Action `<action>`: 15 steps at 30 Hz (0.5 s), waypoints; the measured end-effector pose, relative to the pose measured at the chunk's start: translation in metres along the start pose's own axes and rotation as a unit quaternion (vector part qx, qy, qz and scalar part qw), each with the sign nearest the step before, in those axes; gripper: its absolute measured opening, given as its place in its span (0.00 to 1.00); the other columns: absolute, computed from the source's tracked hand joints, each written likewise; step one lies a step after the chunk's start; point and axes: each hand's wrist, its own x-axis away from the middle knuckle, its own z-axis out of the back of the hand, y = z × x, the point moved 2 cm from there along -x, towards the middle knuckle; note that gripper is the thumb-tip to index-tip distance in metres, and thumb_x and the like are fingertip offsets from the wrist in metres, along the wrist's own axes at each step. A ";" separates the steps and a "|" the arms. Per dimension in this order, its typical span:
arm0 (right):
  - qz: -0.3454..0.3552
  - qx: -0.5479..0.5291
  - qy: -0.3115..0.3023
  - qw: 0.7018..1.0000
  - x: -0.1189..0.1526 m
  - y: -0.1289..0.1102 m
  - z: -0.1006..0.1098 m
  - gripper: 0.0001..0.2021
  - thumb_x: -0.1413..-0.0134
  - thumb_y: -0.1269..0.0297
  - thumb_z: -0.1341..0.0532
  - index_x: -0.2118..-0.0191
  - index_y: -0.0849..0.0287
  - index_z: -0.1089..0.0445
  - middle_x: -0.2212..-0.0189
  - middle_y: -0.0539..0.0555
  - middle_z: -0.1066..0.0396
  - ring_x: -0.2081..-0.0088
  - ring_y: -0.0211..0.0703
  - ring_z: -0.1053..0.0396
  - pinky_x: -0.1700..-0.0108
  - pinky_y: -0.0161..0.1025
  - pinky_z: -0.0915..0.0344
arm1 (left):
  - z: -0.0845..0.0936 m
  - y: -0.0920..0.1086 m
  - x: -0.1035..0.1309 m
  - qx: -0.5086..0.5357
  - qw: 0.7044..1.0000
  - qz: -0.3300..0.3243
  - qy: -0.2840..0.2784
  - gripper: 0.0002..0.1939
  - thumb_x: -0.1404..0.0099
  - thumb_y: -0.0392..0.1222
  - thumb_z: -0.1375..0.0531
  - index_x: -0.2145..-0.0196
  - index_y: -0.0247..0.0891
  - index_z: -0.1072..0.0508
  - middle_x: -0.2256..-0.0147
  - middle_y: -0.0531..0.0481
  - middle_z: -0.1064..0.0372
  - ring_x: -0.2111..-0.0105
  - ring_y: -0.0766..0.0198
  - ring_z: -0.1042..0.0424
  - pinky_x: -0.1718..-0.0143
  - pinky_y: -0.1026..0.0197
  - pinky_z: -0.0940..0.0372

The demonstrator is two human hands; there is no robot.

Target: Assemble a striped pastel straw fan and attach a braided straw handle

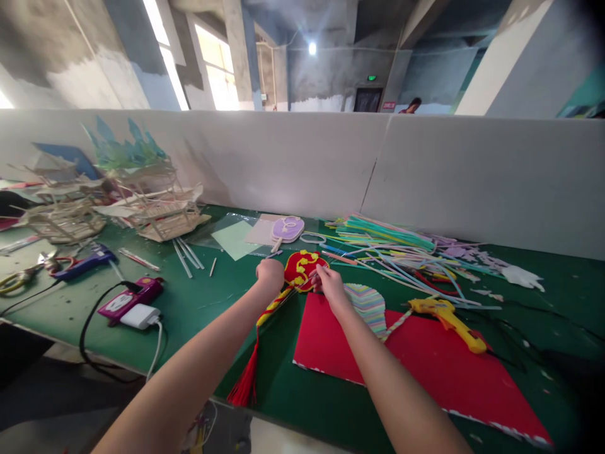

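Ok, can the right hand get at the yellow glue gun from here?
Likely yes: the yellow glue gun lies uncovered at the far edge of the red sheet; only the flat striped fan seems between it and the right hand.

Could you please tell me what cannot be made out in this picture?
What, if anything, the left hand grips: head view, hidden by the hand itself.
Part of the red fan: head view, covered by the right hand.
Lower body of the distant person: head view, hidden by the white partition.
Wording on the red sign: head view, too small.
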 end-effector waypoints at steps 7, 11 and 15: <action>0.019 0.011 -0.006 1.000 0.003 -0.001 0.001 0.21 0.57 0.43 0.41 0.81 0.58 0.34 0.86 0.49 0.37 0.86 0.35 0.41 0.83 0.34 0.40 | -0.006 0.021 0.005 -0.016 0.999 0.005 0.051 0.15 0.36 0.36 0.49 0.56 0.23 0.30 0.56 0.25 0.35 0.54 0.42 0.34 0.61 0.46 0.35; 0.021 0.006 -0.008 1.000 0.002 -0.001 0.001 0.21 0.57 0.43 0.41 0.81 0.58 0.34 0.86 0.49 0.37 0.86 0.34 0.41 0.84 0.33 0.41 | -0.010 0.016 0.008 0.001 0.999 0.007 0.053 0.15 0.35 0.36 0.49 0.55 0.23 0.31 0.54 0.27 0.36 0.54 0.45 0.33 0.60 0.46 0.35; 0.015 -0.011 -0.009 1.000 0.002 -0.001 0.003 0.20 0.57 0.44 0.41 0.80 0.59 0.33 0.86 0.48 0.37 0.86 0.34 0.41 0.84 0.33 0.41 | -0.004 -0.003 0.007 0.041 0.998 0.001 0.038 0.18 0.37 0.44 0.44 0.51 0.35 0.35 0.53 0.43 0.36 0.57 0.58 0.32 0.58 0.50 0.34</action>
